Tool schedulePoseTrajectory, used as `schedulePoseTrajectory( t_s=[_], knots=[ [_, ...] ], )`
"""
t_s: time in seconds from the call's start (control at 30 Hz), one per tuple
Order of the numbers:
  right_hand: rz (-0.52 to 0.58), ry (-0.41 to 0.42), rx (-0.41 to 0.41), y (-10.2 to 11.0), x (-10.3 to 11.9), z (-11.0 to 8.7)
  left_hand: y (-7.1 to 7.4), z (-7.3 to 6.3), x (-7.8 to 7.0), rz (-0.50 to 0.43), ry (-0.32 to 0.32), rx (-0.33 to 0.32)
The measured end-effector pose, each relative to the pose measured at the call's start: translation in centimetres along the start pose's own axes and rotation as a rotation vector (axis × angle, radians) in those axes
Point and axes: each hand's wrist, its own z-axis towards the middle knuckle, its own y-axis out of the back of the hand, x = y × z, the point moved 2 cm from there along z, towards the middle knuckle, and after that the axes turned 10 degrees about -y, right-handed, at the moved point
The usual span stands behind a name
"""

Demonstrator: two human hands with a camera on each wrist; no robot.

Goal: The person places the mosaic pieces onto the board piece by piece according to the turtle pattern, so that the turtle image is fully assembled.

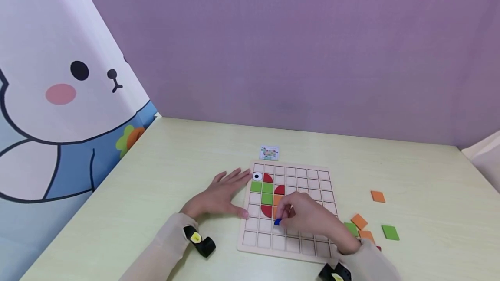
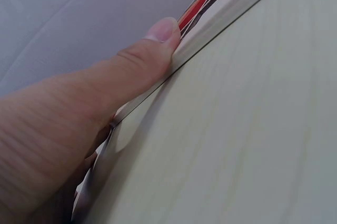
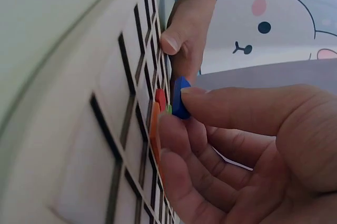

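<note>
A wooden grid board (image 1: 308, 244) lies on the table with coloured tiles set in some of its cells. Among them are a white eye tile (image 1: 257, 176), green squares (image 1: 267, 198), red rounded tiles (image 1: 266, 210) and orange tiles partly covered by the right hand. My right hand (image 1: 306, 216) pinches a small blue tile (image 3: 180, 97) between thumb and fingers, just over the board below the orange tiles. My left hand (image 1: 218, 196) is spread at the board's left edge; its thumb (image 2: 152, 45) touches that edge in the left wrist view.
Loose tiles lie right of the board: an orange square (image 1: 377, 196), a green square (image 1: 390, 232) and several more partly behind the right forearm. A small printed card (image 1: 269, 152) rests beyond the board's far edge. A purple cloth (image 1: 297, 55) hangs behind the table.
</note>
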Motion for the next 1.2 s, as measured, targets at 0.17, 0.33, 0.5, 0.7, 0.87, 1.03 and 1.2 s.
schedulePoseTrajectory(
  t_s=[0.17, 0.33, 0.5, 0.7, 0.87, 1.03, 1.2],
  knots=[
    [0.010, -0.004, 0.011, -0.4, 0.0, 0.0, 0.0, 0.0, 0.0, -0.006, -0.010, -0.009],
    [0.003, -0.023, 0.009, -0.8, -0.1, 0.0, 0.0, 0.0, 0.1, -0.009, -0.007, -0.009],
    [-0.013, -0.034, -0.011, -1.1, 0.0, 0.0, -0.1, 0.1, 0.1, -0.007, -0.005, -0.006],
    [-0.040, -0.043, -0.045, -1.4, 0.0, 0.1, -0.1, 0.1, 0.1, -0.001, -0.015, -0.005],
    [-0.060, -0.036, -0.068, -1.4, 0.0, 0.1, -0.2, 0.1, 0.1, 0.004, -0.006, -0.002],
    [-0.056, -0.041, -0.086, -1.3, 0.1, 0.1, -0.1, 0.1, 0.1, 0.002, -0.001, 0.000],
    [-0.064, -0.074, -0.114, -1.3, 0.2, 0.1, 0.0, 0.1, 0.1, 0.002, -0.003, 0.000]
  ],
)
